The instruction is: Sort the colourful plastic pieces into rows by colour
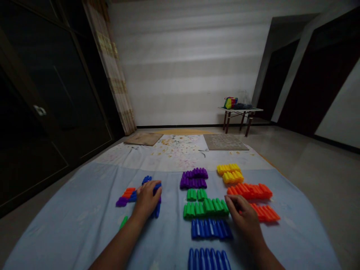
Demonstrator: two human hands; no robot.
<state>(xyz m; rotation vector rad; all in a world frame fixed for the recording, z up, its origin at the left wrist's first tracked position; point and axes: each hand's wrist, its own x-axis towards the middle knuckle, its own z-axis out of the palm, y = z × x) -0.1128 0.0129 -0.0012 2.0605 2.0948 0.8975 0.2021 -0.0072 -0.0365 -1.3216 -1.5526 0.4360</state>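
My left hand (147, 198) is over a mixed cluster at the left, its fingers curled round a blue piece (157, 186). Orange pieces (128, 192) and a purple piece (121, 202) lie beside it, and a green piece (123, 222) is near my forearm. My right hand (244, 213) has its fingers curled together at the right end of the green row (208, 208); anything between them is too small to tell. Blue rows (211, 229) lie nearer me, purple rows (194, 178) farther off, and yellow (230, 173) and orange rows (249, 191) to the right.
The table has a light blue cloth (92, 210) with a floral part behind. Two flat boards, one brown (144, 138) and one grey (225, 142), lie at its far edge. A small side table (241, 110) with a colourful bag stands by the wall.
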